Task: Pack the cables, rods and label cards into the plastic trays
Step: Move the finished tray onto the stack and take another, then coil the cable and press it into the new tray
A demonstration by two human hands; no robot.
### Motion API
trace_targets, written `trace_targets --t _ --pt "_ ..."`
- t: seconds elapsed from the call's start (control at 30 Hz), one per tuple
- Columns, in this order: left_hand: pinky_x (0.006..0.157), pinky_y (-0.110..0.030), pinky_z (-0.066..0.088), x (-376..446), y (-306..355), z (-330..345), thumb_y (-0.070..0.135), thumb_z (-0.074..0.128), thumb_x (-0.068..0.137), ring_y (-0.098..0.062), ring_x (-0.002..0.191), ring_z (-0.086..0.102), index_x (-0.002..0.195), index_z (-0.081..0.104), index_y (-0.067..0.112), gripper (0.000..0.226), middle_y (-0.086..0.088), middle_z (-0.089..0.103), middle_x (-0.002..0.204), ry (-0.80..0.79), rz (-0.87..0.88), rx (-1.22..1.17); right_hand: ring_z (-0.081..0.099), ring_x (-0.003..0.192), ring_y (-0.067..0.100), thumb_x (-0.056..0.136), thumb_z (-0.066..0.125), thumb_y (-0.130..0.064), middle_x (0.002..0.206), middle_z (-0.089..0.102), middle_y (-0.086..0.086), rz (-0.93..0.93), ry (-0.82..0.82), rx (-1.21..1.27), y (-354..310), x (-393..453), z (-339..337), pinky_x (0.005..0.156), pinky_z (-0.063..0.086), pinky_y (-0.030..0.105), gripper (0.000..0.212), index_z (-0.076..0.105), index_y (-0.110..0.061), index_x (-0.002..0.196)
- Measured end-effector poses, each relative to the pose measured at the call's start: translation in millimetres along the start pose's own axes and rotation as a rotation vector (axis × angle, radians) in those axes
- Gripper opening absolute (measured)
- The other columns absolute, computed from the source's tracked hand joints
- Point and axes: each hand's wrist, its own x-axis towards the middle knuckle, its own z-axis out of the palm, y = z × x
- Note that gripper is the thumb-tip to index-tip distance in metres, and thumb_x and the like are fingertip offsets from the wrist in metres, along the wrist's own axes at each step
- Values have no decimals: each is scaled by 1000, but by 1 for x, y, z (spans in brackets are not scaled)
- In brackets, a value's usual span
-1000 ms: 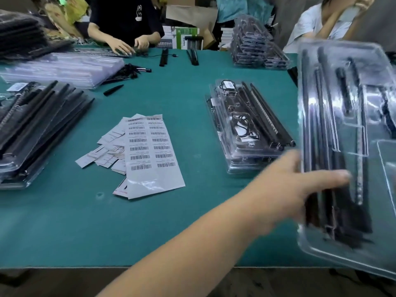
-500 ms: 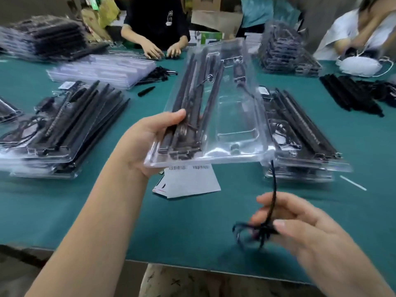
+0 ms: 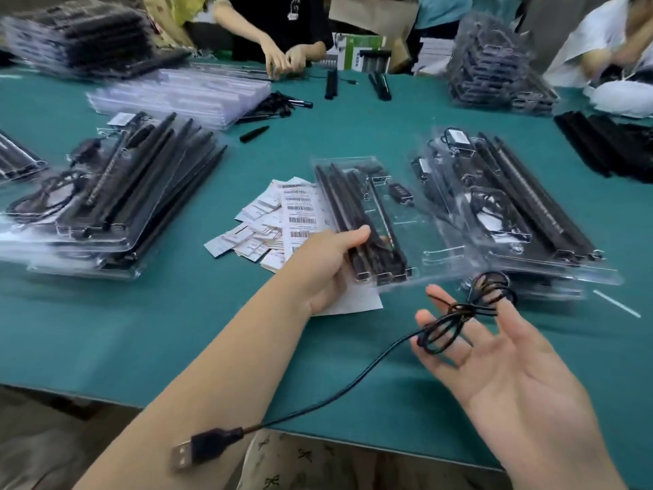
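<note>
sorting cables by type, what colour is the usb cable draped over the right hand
Black, with a silver metal plug; the USB cable shows best in the head view.

A teal green table covering (image 3: 106, 330) spreads beneath both hands. Far beyond the left hand, a person in a black shirt (image 3: 275, 19) sits at the table's far edge. Just right of that person stands a green and white box (image 3: 358, 51), with a brown cardboard carton (image 3: 374, 12) behind it. Far beyond the right hand, at the upper right, sits a person in a white top (image 3: 597, 40).
</note>
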Motion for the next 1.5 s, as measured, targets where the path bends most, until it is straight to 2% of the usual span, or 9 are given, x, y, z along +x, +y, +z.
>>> trace_targets --t 0.3,0.6,0.77,0.93,1.07,1.27,1.33,1.37,1.5 --pt "54 -28 55 -3 20 -22 7 52 94 -20 66 71 103 62 -1 16 -10 73 77 88 51 154 53 45 14 64 59 -9 65 62 7 37 229 -167 -3 5 5 43 49 29 37 61 -11 100" --pt "70 -27 59 -8 28 -46 13 62 90 -13 76 72 96 64 9 7 -2 75 87 66 124 429 71 73 20 69 49 -5 105 71 16 -167 3 -286 -40 4 13 52 55 28 65 51 -35 127" --pt "79 -23 37 -9 18 -44 45 77 73 -7 91 53 138 47 26 75 12 52 112 333 335 1033 71 75 19 75 47 -4 112 68 13 -127 -161 -291 -60 34 42 56 55 24 47 60 -8 120" --pt "58 -13 32 -11 13 -36 37 66 82 5 68 49 93 62 37 12 18 54 82 452 604 1087 64 58 10 94 37 2 90 73 9 -86 -73 -236 -58 74 67 46 48 17 29 63 -6 104" --pt "52 -6 37 -13 12 -26 29 57 91 5 54 50 75 63 38 19 19 62 66 330 661 919 48 44 6 94 35 -4 76 68 2 -48 -24 -182 -56 97 72 35 33 15 26 60 -11 91" --pt "69 -13 47 2 27 10 31 70 83 4 79 62 133 51 32 53 25 56 97 -24 586 1085 32 34 4 76 43 -13 69 58 1 216 -241 183 -56 108 58 27 24 13 16 53 -4 84" --pt "62 -13 44 8 31 29 30 71 82 18 80 58 121 57 30 42 23 61 105 -167 599 1119 26 36 3 76 43 -11 68 56 5 329 -271 346 -58 111 52 28 26 15 22 57 3 86" --pt "53 -10 40 10 29 37 26 69 84 21 66 55 109 59 29 27 30 62 68 -220 590 1098 26 37 3 78 43 -10 68 56 7 364 -263 395 -60 112 50 28 27 15 23 58 6 86" --pt "53 -11 42 22 17 48 21 53 96 2 62 55 81 62 27 19 20 63 61 -142 503 782 33 33 4 76 43 -13 67 57 2 272 -174 166 -75 109 47 26 24 12 18 55 0 79"
